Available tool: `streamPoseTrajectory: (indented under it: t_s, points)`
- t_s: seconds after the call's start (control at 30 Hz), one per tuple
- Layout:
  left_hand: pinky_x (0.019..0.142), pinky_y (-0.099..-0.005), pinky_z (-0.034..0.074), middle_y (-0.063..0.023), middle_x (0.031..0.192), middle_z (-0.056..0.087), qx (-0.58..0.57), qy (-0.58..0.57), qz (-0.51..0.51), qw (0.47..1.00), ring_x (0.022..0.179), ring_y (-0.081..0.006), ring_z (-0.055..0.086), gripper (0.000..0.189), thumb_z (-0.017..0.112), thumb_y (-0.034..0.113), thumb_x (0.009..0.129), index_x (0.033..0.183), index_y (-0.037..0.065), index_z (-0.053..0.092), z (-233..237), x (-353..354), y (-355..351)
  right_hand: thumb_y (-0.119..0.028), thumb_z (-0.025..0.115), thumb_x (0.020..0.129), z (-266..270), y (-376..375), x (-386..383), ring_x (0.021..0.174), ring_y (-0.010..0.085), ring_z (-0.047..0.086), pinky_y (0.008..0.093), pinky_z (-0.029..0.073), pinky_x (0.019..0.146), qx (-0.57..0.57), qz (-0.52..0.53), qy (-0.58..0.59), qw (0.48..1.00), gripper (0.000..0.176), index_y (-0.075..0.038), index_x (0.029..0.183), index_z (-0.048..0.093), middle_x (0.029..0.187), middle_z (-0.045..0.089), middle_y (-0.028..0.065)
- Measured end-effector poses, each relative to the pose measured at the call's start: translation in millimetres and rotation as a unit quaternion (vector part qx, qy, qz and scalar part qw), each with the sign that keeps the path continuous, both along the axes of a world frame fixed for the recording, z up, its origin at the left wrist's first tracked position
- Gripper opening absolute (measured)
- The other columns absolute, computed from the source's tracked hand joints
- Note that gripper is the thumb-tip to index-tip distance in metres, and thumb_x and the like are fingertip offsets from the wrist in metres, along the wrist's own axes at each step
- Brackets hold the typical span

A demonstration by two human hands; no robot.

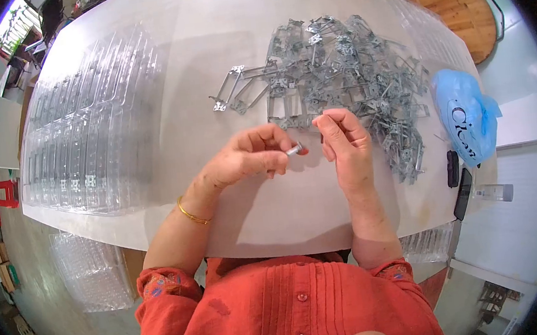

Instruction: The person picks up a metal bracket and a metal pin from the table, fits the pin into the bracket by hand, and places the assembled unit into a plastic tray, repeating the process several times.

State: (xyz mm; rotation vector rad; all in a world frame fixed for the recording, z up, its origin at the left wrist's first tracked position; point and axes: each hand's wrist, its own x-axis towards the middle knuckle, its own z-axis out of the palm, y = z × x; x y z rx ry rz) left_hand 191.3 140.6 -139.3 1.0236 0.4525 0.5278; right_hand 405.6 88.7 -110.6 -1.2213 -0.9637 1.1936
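Between the thumb and fingers of my left hand is a small metal piece, its end pointing toward my right hand. My right hand is raised beside it with thumb and index finger pinched together; whatever they hold, if anything, is too small to name. The two hands are apart. Just beyond them lies a large tangled pile of silvery metal brackets on the white table. A few linked brackets stick out on the pile's left side.
Stacked clear plastic trays holding metal parts cover the table's left side. At the right edge are a blue plastic bag, a black phone and a dark case. A round wooden tabletop stands at the far right.
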Motion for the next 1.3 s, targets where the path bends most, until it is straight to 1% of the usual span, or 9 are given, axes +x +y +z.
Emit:
streamPoseTrajectory:
  t_s: [0.07, 0.13, 0.2, 0.57, 0.7, 0.8, 0.87, 0.97, 1.3]
  points:
    - [0.07, -0.0258, 0.052, -0.0161, 0.116, 0.069, -0.036, -0.05, 0.024, 0.998, 0.078, -0.0114, 0.064, 0.014, 0.07, 0.01, 0.093, 0.102, 0.004, 0.062, -3, -3, 5, -0.016, 0.067, 0.1, 0, 2, -1, 0.059, 0.0001, 0.045, 0.0179, 0.035, 0.052, 0.029, -0.018, -0.006, 0.999, 0.008, -0.009, 0.099, 0.069, 0.069, 0.055, -0.0062]
    - [0.069, -0.0296, 0.054, -0.0274, 0.116, 0.067, -0.062, -0.13, 0.076, 0.987, 0.078, -0.0188, 0.067, 0.017, 0.067, 0.017, 0.095, 0.104, 0.003, 0.062, -5, -5, 8, -0.017, 0.067, 0.1, 4, -1, -5, 0.058, 0.0006, 0.046, 0.0187, 0.036, 0.052, 0.006, 0.0, -0.025, 1.0, 0.009, -0.008, 0.099, 0.069, 0.069, 0.055, -0.0061]
    - [0.067, -0.0295, 0.054, -0.0295, 0.115, 0.067, -0.053, -0.139, 0.081, 0.986, 0.078, -0.0197, 0.067, 0.018, 0.066, 0.018, 0.095, 0.105, 0.003, 0.062, -7, -6, 11, -0.018, 0.067, 0.1, 3, -2, -7, 0.058, 0.0011, 0.047, 0.0194, 0.038, 0.052, -0.019, 0.019, -0.045, 0.999, 0.01, -0.008, 0.099, 0.068, 0.069, 0.056, -0.006]
    - [0.063, -0.0256, 0.049, -0.02, 0.113, 0.07, -0.034, -0.095, 0.094, 0.99, 0.073, -0.0115, 0.061, 0.017, 0.069, 0.015, 0.095, 0.106, 0.004, 0.062, 0, -7, 8, -0.018, 0.067, 0.1, -9, -2, -9, 0.062, 0.0015, 0.043, 0.0211, 0.034, 0.054, 0.049, 0.047, -0.156, 0.985, 0.014, -0.005, 0.096, 0.066, 0.069, 0.052, -0.008]
    - [0.063, -0.0271, 0.046, -0.0127, 0.103, 0.069, -0.024, -0.088, 0.092, 0.992, 0.074, -0.0142, 0.061, 0.02, 0.071, 0.016, 0.093, 0.105, 0.003, 0.062, -3, -9, 10, -0.018, 0.066, 0.101, -3, -3, -8, 0.062, 0.0015, 0.045, 0.0208, 0.036, 0.054, 0.029, 0.063, -0.154, 0.986, 0.013, -0.005, 0.1, 0.065, 0.069, 0.054, -0.0076]
    - [0.063, -0.0262, 0.046, -0.0123, 0.102, 0.069, 0.002, -0.049, 0.073, 0.996, 0.074, -0.013, 0.061, 0.02, 0.072, 0.016, 0.092, 0.103, 0.002, 0.063, -2, -11, 10, -0.019, 0.065, 0.101, 5, -1, -6, 0.06, 0.0025, 0.047, 0.0199, 0.037, 0.052, -0.035, 0.078, -0.058, 0.995, 0.017, -0.004, 0.108, 0.063, 0.072, 0.059, -0.0042]
    - [0.064, -0.0244, 0.047, -0.0021, 0.092, 0.067, -0.012, -0.028, 0.048, 0.998, 0.074, -0.0075, 0.059, 0.015, 0.07, 0.012, 0.094, 0.106, 0.004, 0.064, 2, -8, 6, -0.023, 0.063, 0.102, 8, 1, -2, 0.059, 0.004, 0.049, 0.0195, 0.038, 0.048, -0.076, 0.116, 0.029, 0.99, 0.025, -0.001, 0.113, 0.06, 0.075, 0.063, 0.0013]
    - [0.065, -0.0242, 0.046, -0.001, 0.09, 0.066, -0.005, -0.03, 0.048, 0.998, 0.074, -0.0074, 0.059, 0.017, 0.071, 0.014, 0.094, 0.106, 0.004, 0.064, 5, -7, 4, -0.028, 0.06, 0.104, 6, 4, 2, 0.055, 0.0057, 0.048, 0.0199, 0.038, 0.046, -0.119, 0.147, 0.115, 0.975, 0.029, 0.001, 0.111, 0.06, 0.076, 0.064, 0.0049]
    - [0.065, -0.025, 0.045, -0.0047, 0.093, 0.065, 0.015, 0.01, 0.002, 1.0, 0.076, -0.0094, 0.059, 0.016, 0.074, 0.011, 0.09, 0.099, 0.001, 0.065, 0, -9, 4, -0.027, 0.06, 0.102, 2, 5, 10, 0.046, 0.0098, 0.054, 0.0235, 0.042, 0.04, -0.177, 0.207, 0.137, 0.952, 0.025, -0.002, 0.099, 0.062, 0.068, 0.062, 0.003]
